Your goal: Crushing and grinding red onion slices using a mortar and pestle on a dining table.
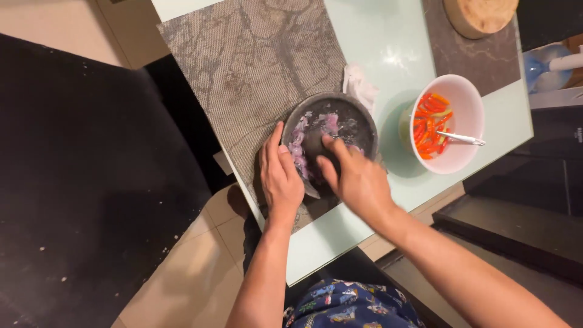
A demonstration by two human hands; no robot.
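Left hand: your left hand is lying open on the rim of the stone mortar, steadying it.
Right hand: your right hand is gripping what is probably a pestle, pressing purple onion pieces.
Table's right edge: a white bowl is holding red chillies.

A pale green glass table with a grey marbled placemat stands over a floor of beige tiles, with a big black speckled surface at the left, dark furniture at the right, and a bright lamp reflection on the glass.
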